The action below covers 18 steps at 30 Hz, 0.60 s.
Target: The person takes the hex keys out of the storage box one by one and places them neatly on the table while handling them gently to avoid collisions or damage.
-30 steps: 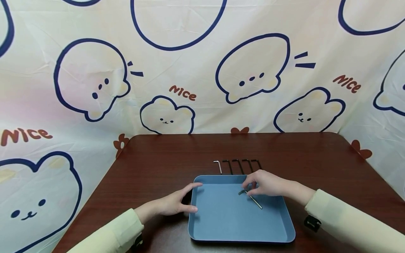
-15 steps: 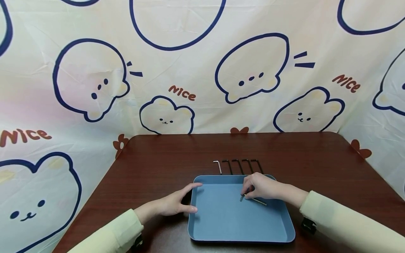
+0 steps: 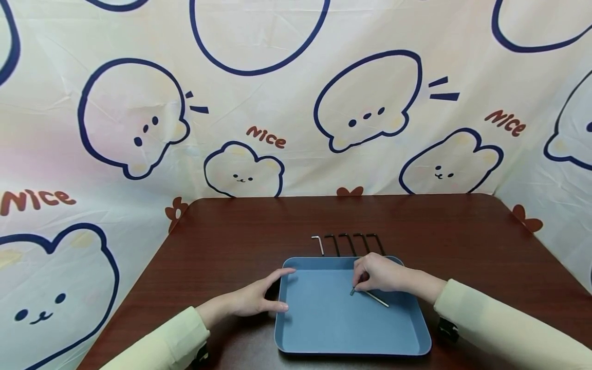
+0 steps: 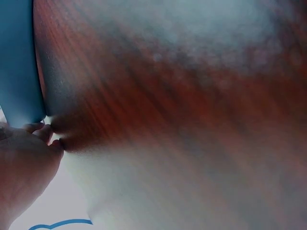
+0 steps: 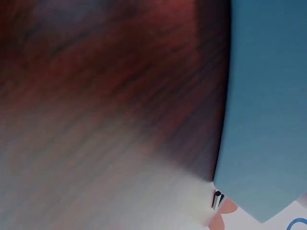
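Observation:
My right hand [image 3: 381, 271] is over the back right part of a blue tray [image 3: 324, 318]. Its thumb and fingers pinch an L-shaped hex key [image 3: 378, 299] near the bend. The key's silver long arm slants toward the front right, and its short end shows below the fingertips. On the tray's left side lies my left hand [image 3: 252, 297], thumb and index finger spread apart and touching the rim. In the left wrist view the left hand [image 4: 29, 163] meets the tray's edge [image 4: 19, 62]. The right wrist view shows the tray [image 5: 264, 110], but not the grip.
Behind the tray, a silver hex key [image 3: 319, 243] and several black hex keys [image 3: 347, 243] lie in a row on the dark brown table [image 3: 240, 231]. A cartoon-printed cloth [image 3: 296, 103] hangs behind the table and at its sides.
My right hand has closed its fingertips on the hex key, which has turned slightly in the tray. The left hand and the tray stay in place.

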{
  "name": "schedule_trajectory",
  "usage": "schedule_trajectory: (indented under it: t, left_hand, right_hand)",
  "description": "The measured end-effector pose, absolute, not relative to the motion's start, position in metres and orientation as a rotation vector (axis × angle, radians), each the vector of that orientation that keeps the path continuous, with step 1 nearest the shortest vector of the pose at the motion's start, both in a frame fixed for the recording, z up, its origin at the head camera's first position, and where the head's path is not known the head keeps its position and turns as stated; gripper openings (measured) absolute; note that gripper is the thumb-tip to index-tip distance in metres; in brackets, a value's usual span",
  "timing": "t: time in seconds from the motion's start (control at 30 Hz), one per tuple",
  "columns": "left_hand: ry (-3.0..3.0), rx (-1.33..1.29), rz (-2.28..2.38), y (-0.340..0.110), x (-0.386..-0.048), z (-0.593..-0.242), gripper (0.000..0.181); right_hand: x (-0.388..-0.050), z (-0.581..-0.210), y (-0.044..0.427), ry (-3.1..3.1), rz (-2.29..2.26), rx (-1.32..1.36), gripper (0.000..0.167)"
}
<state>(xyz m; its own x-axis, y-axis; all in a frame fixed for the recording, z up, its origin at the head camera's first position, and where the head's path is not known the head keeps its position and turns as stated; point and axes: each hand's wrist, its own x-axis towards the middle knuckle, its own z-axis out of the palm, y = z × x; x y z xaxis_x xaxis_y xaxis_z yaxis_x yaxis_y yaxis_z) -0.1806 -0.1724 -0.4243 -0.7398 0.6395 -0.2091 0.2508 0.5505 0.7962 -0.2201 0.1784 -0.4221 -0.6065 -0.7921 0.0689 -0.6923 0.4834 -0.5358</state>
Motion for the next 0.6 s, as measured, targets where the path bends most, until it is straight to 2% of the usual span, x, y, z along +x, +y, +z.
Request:
schedule_trajectory:
  t: [0.6]
  left_hand:
    - [2.311,0.692,1.060,-0.1726,-0.1799,-0.4231,0.074]
  right_hand:
    - [-0.2191,-0.4171,0.1735,2.579,-0.771,-1.311,0.023]
